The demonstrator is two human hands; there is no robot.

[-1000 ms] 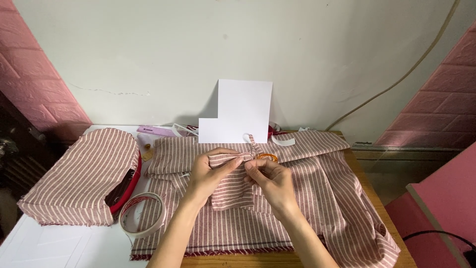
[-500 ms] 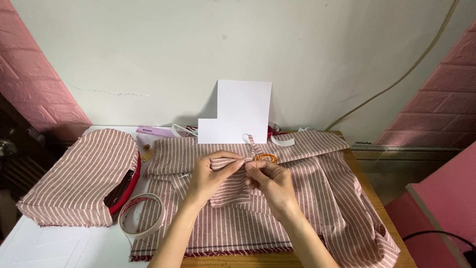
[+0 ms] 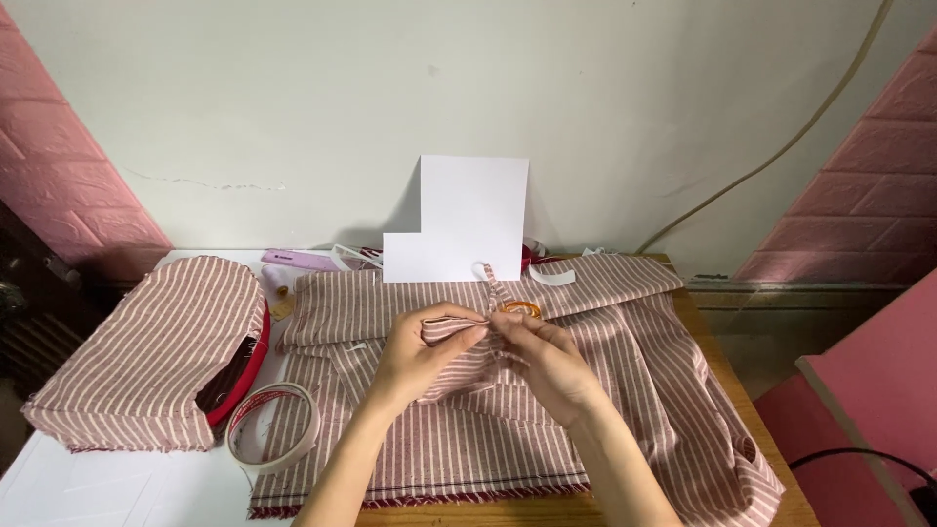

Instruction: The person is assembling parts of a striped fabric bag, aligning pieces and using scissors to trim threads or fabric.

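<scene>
Striped fabric [image 3: 586,410]: my left hand [image 3: 420,356] and right hand [image 3: 547,366] both pinch its folded piece, now raised nearer the orange ring [image 3: 520,309]; fold tighter, tape roll [image 3: 273,429] left of fabric.

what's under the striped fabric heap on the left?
A red-rimmed object pokes out from under the striped fabric heap, dark inside. The rest is covered, so its shape cannot be told. A tape roll lies beside it.
</scene>
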